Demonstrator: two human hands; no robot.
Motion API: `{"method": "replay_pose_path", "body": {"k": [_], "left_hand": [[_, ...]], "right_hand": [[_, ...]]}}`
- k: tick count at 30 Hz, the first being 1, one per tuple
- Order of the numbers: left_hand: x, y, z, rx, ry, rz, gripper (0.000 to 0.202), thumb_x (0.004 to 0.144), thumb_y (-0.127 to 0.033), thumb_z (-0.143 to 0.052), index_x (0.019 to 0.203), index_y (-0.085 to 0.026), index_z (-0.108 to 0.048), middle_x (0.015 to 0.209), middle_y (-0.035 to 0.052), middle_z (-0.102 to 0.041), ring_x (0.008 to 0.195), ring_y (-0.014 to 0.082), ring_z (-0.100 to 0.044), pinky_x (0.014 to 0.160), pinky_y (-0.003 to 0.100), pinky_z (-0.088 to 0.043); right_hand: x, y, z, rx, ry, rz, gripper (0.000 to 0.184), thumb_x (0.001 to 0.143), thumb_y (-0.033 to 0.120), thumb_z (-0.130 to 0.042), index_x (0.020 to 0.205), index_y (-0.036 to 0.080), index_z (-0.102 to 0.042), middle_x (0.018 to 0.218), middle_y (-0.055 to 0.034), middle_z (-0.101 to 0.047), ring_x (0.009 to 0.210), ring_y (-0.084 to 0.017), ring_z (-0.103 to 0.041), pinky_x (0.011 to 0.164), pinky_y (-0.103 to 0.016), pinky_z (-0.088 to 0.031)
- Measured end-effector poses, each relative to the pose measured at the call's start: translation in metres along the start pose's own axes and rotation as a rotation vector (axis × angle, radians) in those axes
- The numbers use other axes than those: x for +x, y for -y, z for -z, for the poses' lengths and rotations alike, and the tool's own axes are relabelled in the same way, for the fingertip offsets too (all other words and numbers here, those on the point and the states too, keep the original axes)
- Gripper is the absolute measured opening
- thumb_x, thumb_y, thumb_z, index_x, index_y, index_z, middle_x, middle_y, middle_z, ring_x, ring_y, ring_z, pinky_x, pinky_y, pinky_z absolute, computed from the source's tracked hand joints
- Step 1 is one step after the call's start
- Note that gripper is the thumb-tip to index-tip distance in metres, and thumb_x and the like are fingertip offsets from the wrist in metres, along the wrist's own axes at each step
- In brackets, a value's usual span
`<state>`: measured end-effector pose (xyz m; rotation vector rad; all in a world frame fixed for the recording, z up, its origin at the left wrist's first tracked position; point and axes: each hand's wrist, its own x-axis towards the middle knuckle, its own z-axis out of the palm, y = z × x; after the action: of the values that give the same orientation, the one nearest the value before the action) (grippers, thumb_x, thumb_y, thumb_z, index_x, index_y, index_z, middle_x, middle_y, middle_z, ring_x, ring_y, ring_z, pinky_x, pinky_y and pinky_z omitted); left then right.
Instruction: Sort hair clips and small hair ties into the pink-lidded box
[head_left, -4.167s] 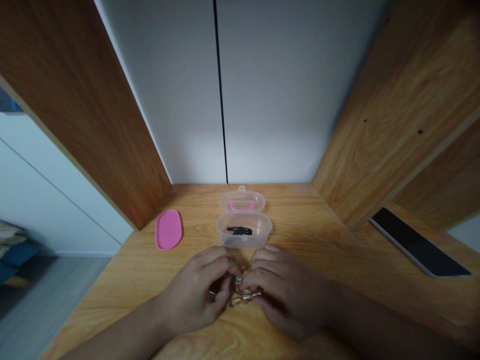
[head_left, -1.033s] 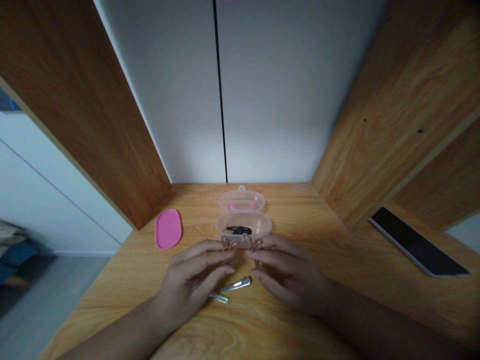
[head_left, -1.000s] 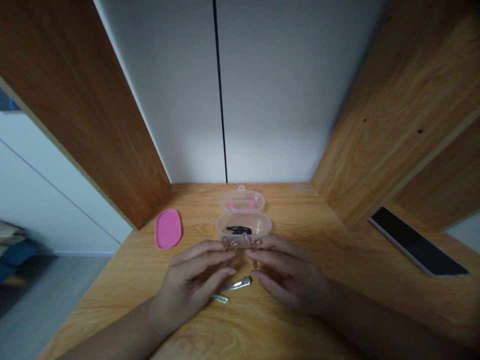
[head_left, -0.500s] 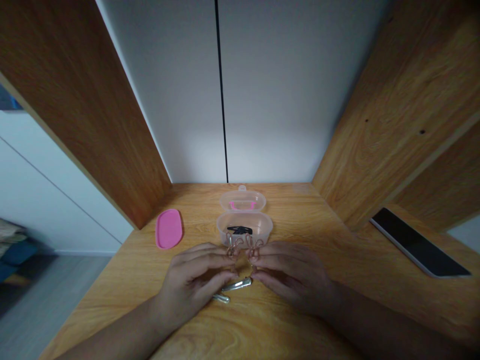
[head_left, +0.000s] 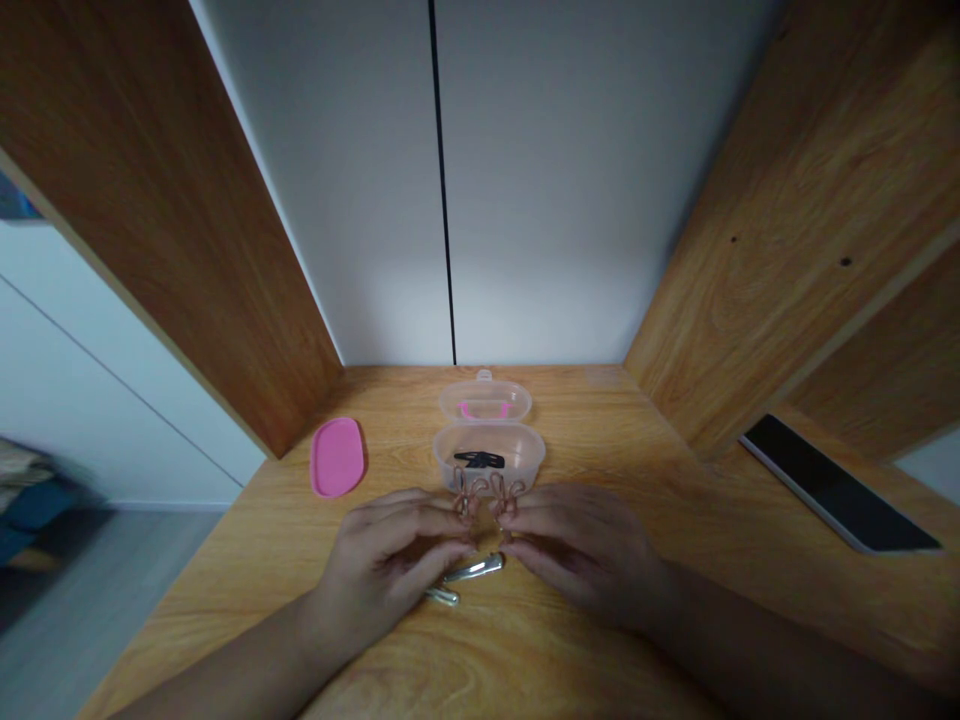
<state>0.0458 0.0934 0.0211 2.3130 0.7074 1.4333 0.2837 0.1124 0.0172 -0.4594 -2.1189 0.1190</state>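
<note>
Pinkish bows (head_left: 466,498), possible clear label (head_left: 602,376) beyond

Down at seven o'clock, a bare left hand (head_left: 382,550) with slim fingers (head_left: 427,522), widening back into a smooth, uncovered left forearm (head_left: 240,650); and round at five, a bare right hand (head_left: 592,545), its right forearm (head_left: 742,625) uncovered too, in shadow!

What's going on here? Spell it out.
A person's left hand and right hand each hold a looped clip, side by side before an open plastic box. Black clips lie inside it. Two silver clips lie on the wooden table near the left hand; a pink tray sits farther left.
</note>
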Motion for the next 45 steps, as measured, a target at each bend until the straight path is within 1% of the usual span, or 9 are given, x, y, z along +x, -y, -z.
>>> {"method": "replay_pose_path", "body": {"k": [4, 11, 17, 24, 31, 37, 45], "left_hand": [[0.0002, -0.0011, -0.0003, -0.009, 0.005, 0.007, 0.022, 0.079, -0.005, -0.076, 0.097, -0.017, -0.071, 0.088, 0.0058, -0.077, 0.076, 0.0142, -0.074, 0.069, 0.021, -0.06], [0.0014, -0.0022, -0.0001, -0.006, 0.007, 0.003, 0.02, 0.081, -0.007, -0.075, 0.097, -0.018, -0.072, 0.086, 0.0068, -0.077, 0.075, 0.0157, -0.074, 0.067, 0.022, -0.061], [0.003, -0.0014, -0.0002, 0.006, 0.011, 0.006, 0.017, 0.082, -0.01, -0.074, 0.097, -0.018, -0.072, 0.087, 0.0069, -0.078, 0.075, 0.0161, -0.075, 0.068, 0.023, -0.061], [0.0021, -0.0014, -0.0001, 0.025, 0.01, 0.004, 0.018, 0.08, -0.008, -0.076, 0.095, -0.016, -0.072, 0.087, 0.0068, -0.077, 0.077, 0.0157, -0.074, 0.07, 0.023, -0.06], [0.0011, -0.0012, 0.0002, 0.033, 0.002, -0.006, 0.017, 0.081, -0.012, -0.076, 0.097, -0.017, -0.072, 0.088, 0.0073, -0.078, 0.076, 0.0165, -0.075, 0.067, 0.024, -0.062], [0.001, -0.0005, 0.0001, 0.019, -0.003, -0.03, 0.021, 0.076, -0.007, -0.079, 0.093, -0.017, -0.072, 0.088, 0.0065, -0.078, 0.075, 0.0159, -0.075, 0.067, 0.023, -0.061], [0.001, -0.0017, -0.0002, -0.006, 0.003, -0.024, 0.023, 0.076, -0.005, -0.079, 0.095, -0.017, -0.072, 0.089, 0.0064, -0.078, 0.075, 0.0166, -0.075, 0.066, 0.024, -0.062]], "right_hand": [[-0.0002, -0.0002, -0.0008, 0.003, 0.006, 0.006, 0.018, 0.092, 0.021, -0.069, 0.109, 0.022, -0.064, 0.097, -0.0016, -0.079, 0.088, -0.013, -0.075, 0.082, -0.023, -0.06], [0.0009, 0.0007, -0.0008, 0.008, 0.001, 0.006, 0.02, 0.092, 0.021, -0.068, 0.111, 0.023, -0.064, 0.097, -0.0023, -0.079, 0.087, -0.014, -0.075, 0.08, -0.024, -0.06], [-0.0003, -0.0003, -0.0002, -0.01, 0.038, 0.0, 0.023, 0.092, 0.023, -0.067, 0.114, 0.025, -0.062, 0.099, -0.0018, -0.078, 0.087, -0.014, -0.075, 0.081, -0.025, -0.06], [-0.0021, -0.0009, -0.0013, -0.01, 0.017, -0.004, 0.021, 0.092, 0.022, -0.068, 0.112, 0.024, -0.063, 0.099, -0.0013, -0.079, 0.088, -0.014, -0.075, 0.081, -0.025, -0.059], [0.0014, 0.0003, -0.0001, 0.018, 0.022, -0.003, 0.022, 0.092, 0.024, -0.068, 0.113, 0.025, -0.062, 0.097, -0.0012, -0.079, 0.087, -0.014, -0.075, 0.079, -0.024, -0.06], [0.0014, -0.0004, 0.0003, 0.046, 0.032, -0.008, 0.02, 0.093, 0.024, -0.068, 0.112, 0.025, -0.062, 0.096, -0.0003, -0.079, 0.084, -0.012, -0.075, 0.076, -0.023, -0.059], [-0.0003, -0.0004, -0.0011, 0.049, 0.046, -0.028, 0.019, 0.091, 0.023, -0.07, 0.109, 0.024, -0.063, 0.091, -0.0001, -0.078, 0.078, -0.013, -0.074, 0.071, -0.024, -0.056]]}}
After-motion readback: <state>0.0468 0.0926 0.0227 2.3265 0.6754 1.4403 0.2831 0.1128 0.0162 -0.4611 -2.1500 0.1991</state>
